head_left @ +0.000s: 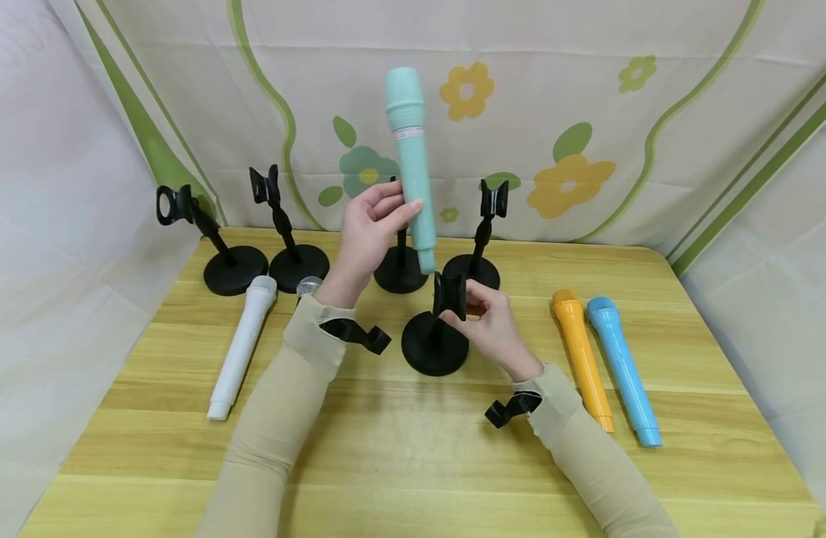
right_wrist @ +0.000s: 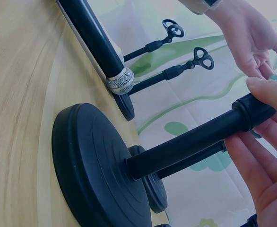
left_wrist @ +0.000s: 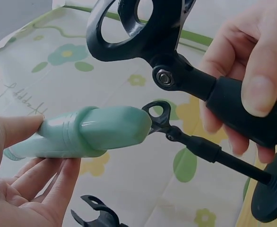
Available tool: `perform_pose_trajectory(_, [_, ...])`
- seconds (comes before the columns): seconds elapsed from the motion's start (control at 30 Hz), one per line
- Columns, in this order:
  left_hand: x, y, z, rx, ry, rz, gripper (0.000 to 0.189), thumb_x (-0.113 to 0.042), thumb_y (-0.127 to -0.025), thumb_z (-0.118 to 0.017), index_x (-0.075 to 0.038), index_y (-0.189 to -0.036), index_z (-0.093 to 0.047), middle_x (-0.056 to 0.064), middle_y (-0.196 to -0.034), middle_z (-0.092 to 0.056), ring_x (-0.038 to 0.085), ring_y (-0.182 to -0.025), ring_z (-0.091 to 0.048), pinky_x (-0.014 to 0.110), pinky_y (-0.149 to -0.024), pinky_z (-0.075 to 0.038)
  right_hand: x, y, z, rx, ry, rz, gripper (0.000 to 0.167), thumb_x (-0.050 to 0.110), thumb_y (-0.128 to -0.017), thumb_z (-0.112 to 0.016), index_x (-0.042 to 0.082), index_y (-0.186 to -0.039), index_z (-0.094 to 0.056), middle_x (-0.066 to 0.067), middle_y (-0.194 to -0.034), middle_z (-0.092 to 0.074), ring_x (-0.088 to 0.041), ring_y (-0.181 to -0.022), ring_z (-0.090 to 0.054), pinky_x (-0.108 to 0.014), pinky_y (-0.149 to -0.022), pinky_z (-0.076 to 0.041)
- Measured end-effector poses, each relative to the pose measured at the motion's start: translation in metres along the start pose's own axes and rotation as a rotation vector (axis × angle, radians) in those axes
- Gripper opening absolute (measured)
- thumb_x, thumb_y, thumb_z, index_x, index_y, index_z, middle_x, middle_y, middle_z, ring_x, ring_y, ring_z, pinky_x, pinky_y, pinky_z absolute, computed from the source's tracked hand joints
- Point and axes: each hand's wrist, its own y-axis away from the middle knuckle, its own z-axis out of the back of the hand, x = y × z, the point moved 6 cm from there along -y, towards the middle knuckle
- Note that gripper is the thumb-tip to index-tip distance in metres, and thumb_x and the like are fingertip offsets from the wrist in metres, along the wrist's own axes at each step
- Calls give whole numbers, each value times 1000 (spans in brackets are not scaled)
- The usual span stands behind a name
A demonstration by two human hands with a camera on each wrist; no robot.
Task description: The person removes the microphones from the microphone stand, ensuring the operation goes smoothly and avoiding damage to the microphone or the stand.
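Note:
A mint-green microphone (head_left: 415, 164) is held up near vertical, head at the top, by my left hand (head_left: 371, 235), whose thumb and fingers pinch its lower handle. Its tail end hangs just above the clip of the nearest black microphone stand (head_left: 435, 347). My right hand (head_left: 491, 321) grips that stand's upper post below the clip; in the right wrist view thumb and fingers wrap the collar of the post (right_wrist: 190, 139). The stand's round base rests on the table. In the left wrist view the microphone's tail end (left_wrist: 115, 127) points toward the clip (left_wrist: 115, 42).
Several other black stands, such as the far-left stand (head_left: 234, 269), line the table's back edge. A white microphone (head_left: 243, 347) and a silver-headed black microphone (right_wrist: 96, 42) lie left. An orange microphone (head_left: 582, 359) and a blue microphone (head_left: 624, 371) lie right on the wooden table (head_left: 399, 463).

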Motion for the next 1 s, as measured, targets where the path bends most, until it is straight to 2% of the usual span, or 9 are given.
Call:
perform_pose_trajectory(0.13, [-1,5,5,4,-7,10,39,-13,-95,-75,0,-130,-63,13,-120,-71,23,-111,-68,37,-95,-54,1,0,0,-1,1,-3,21,-14,-84,-76,-6,-102,-69,-16,-90,-74,-13,-82,-70,-30,-77,-60])
perform_pose_trajectory(0.4, [2,14,15,9,-25,31,40,-13,-95,-76,1,-129,-62,14,-120,-71,24,-112,-67,36,-102,-50,-1,1,0,-1,0,-6,21,-14,-84,-76,-6,-103,-69,-16,-90,-74,-14,-82,-70,-30,-78,-60])
perform_pose_trajectory(0.73, [9,26,28,33,-80,15,36,-13,-95,-75,1,-126,-64,14,-118,-72,24,-111,-68,37,-103,-49,1,0,0,3,-1,-9,21,-13,-85,-76,-5,-103,-70,-14,-91,-74,-15,-83,-70,-31,-78,-60])
perform_pose_trajectory(1.0, [26,36,44,16,-187,89,38,-18,-95,-76,1,-125,-64,14,-118,-72,21,-111,-67,38,-103,-47,4,0,0,6,14,15,22,-13,-85,-77,-5,-104,-70,-14,-92,-74,-14,-83,-70,-30,-77,-60])
